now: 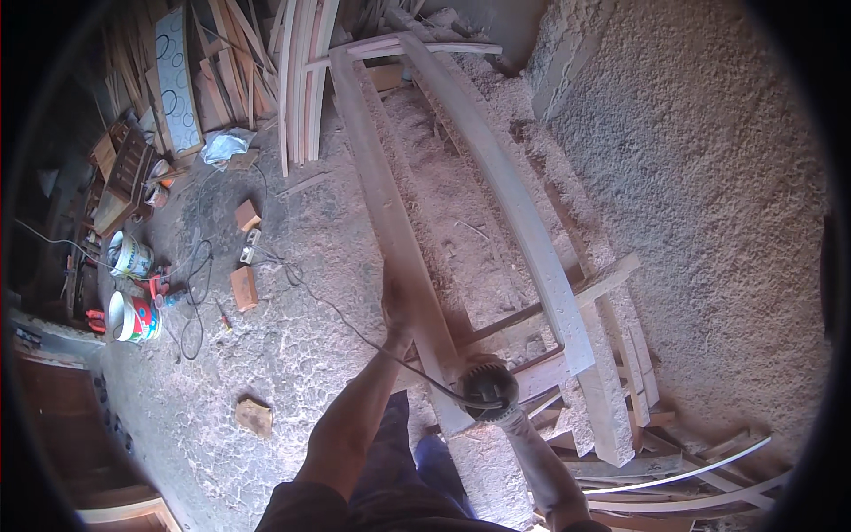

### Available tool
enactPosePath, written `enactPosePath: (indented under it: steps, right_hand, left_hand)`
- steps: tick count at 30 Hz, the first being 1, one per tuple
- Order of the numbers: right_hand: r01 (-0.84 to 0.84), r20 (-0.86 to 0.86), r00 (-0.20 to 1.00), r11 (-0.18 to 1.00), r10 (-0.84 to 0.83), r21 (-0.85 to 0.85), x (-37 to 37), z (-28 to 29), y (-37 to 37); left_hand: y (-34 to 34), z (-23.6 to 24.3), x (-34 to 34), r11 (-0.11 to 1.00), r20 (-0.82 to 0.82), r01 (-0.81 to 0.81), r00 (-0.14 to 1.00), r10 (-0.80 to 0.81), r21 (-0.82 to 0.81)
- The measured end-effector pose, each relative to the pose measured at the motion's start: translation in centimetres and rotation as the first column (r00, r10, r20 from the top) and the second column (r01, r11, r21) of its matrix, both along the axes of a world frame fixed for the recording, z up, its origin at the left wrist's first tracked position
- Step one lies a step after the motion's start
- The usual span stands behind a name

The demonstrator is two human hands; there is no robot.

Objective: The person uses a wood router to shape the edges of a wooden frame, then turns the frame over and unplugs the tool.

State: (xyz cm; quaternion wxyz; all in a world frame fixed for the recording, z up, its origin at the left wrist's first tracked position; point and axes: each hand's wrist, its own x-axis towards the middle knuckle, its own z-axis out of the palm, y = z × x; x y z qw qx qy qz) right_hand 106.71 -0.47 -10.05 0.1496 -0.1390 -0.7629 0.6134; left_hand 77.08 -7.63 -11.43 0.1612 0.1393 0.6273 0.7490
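Along the left edge of a long wooden beam (403, 239) rests my left hand (398, 310), its fingers curled against the wood. At the near end of that beam, my right hand (512, 418) grips a corded power tool with a dark, round, ribbed housing (489, 390). The tool covers most of the fingers and whatever is under it. Its cord (355, 326) passes over my left wrist. To the right lies a second, slightly curved beam (514, 204). Both beams lie across a wooden crosspiece (607, 279) near me and curved strips (461, 48) at the far end.
Sawdust and shavings cover the floor. At left stand two buckets (124, 317), an extension socket (251, 246), bricks (244, 288) and tangled cable (199, 284). Boards (306, 80) lean at the back. Scrap wood (638, 465) lies at lower right, below a rough wall (709, 177).
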Motion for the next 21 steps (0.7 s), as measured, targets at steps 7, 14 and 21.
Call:
enactPosePath:
  steps: [7, 14, 21]
  right_hand:
    - [0.139, 0.018, 0.99, 0.941, -0.14, -0.307, -3.6, -3.1, 0.4]
    - [0.136, -0.208, 0.977, 0.887, -0.047, 0.44, -13.3, 5.6, 2.9]
    - [0.085, -0.153, 0.988, 0.869, -0.011, 0.487, -22.7, 8.0, 6.2]
  left_hand:
    - [0.3, 1.2, 0.3, 0.999, -0.104, -0.047, 0.994, 0.045, -0.02]
    - [-2.0, 2.8, 0.9, 0.999, -0.339, 0.042, 0.94, -0.042, -0.009]
    - [-1.2, 3.9, 0.8, 0.996, -0.18, -0.062, 0.982, 0.051, -0.057]
